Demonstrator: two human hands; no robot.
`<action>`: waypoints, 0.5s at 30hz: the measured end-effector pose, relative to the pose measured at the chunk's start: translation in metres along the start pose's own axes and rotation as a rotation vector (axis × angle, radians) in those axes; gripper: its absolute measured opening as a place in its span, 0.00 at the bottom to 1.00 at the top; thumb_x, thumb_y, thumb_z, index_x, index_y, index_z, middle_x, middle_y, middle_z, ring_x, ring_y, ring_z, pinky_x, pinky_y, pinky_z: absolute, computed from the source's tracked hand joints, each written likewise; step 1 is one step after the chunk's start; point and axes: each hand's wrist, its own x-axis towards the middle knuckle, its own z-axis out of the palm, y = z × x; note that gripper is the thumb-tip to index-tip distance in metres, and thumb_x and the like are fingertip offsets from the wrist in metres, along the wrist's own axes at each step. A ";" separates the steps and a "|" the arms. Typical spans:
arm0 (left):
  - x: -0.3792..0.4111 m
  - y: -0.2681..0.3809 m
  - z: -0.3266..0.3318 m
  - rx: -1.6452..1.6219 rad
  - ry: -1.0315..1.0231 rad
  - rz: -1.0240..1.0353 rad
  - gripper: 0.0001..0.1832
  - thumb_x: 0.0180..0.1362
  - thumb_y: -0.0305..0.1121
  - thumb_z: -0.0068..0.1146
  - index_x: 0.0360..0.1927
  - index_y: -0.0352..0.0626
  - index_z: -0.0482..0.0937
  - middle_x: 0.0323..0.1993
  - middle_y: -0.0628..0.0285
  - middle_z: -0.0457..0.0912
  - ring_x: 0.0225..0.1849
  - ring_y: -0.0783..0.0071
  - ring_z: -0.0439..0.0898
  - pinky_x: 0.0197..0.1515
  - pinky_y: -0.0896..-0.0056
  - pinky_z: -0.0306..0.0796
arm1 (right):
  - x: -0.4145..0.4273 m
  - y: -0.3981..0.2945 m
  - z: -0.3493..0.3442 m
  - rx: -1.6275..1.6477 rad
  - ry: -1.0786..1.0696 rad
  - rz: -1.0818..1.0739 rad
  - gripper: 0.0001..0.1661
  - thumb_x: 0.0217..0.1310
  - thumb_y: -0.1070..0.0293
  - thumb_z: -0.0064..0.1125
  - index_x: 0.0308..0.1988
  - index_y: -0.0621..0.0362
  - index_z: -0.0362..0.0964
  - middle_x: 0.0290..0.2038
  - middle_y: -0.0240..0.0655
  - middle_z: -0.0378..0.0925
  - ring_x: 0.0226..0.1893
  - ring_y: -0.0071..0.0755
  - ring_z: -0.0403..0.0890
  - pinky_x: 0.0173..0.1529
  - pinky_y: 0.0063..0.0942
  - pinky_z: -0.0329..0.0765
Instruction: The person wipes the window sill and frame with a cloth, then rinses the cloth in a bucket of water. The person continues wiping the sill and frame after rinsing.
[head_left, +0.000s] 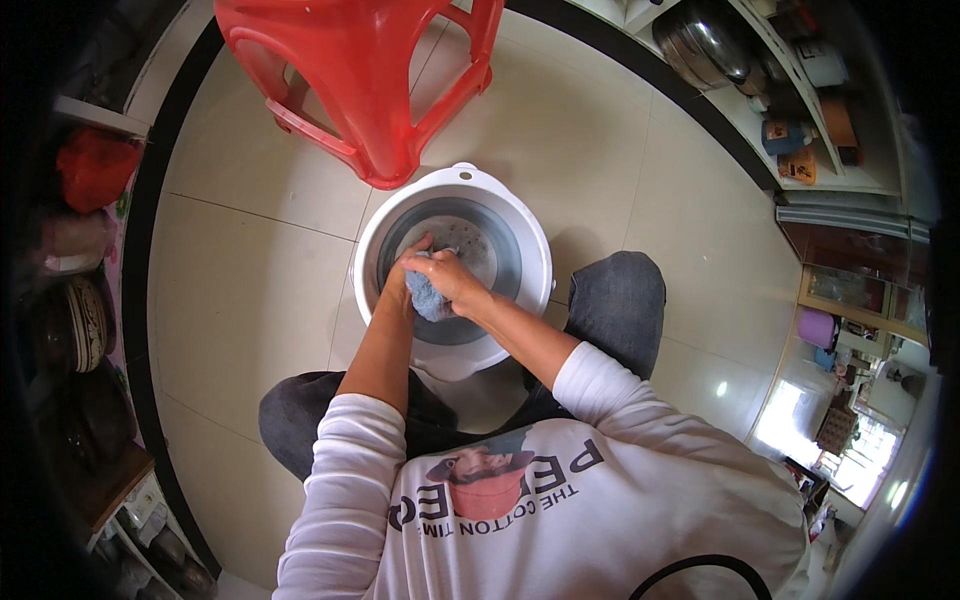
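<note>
A white bucket (529, 225) with a grey inner wall stands on the floor between my knees. Murky water (469, 236) with a few bubbles covers its bottom. Over the bucket, a bunched blue-grey cloth (427, 298) is squeezed between my two hands. My right hand (448, 276) wraps around it from the right, thumb pointing left. From the left side my left hand (401, 271) presses against the cloth, its fingers partly hidden behind the cloth and the right hand.
A red plastic stool (352, 82) stands just beyond the bucket, its nearest leg close to the rim. Open shelves with a steel pot (701, 45) and bottles (786, 138) line the right. More shelves on the left hold a red bag (97, 169) and dishes (86, 324). Pale tiles (247, 277) cover the floor.
</note>
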 end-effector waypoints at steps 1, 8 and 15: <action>0.003 -0.004 -0.003 -0.014 -0.046 0.043 0.20 0.55 0.47 0.46 0.39 0.41 0.73 0.33 0.57 0.77 0.34 0.63 0.76 0.39 0.66 0.70 | 0.001 0.002 0.003 -0.011 0.028 -0.023 0.22 0.47 0.58 0.55 0.31 0.70 0.74 0.28 0.35 0.76 0.28 0.27 0.75 0.33 0.26 0.71; 0.026 -0.031 -0.040 -0.127 -0.052 0.415 0.17 0.56 0.43 0.44 0.40 0.39 0.72 0.36 0.57 0.76 0.37 0.64 0.75 0.41 0.67 0.69 | 0.031 0.022 0.006 -0.811 0.523 -0.494 0.20 0.49 0.57 0.49 0.23 0.65 0.74 0.21 0.53 0.73 0.26 0.54 0.76 0.32 0.41 0.71; 0.014 -0.033 0.008 0.070 0.705 0.363 0.20 0.58 0.41 0.39 0.47 0.37 0.68 0.43 0.55 0.74 0.44 0.60 0.74 0.46 0.58 0.67 | 0.072 0.034 -0.030 -1.029 0.670 -0.383 0.21 0.50 0.54 0.49 0.24 0.62 0.75 0.24 0.50 0.75 0.27 0.56 0.76 0.35 0.45 0.72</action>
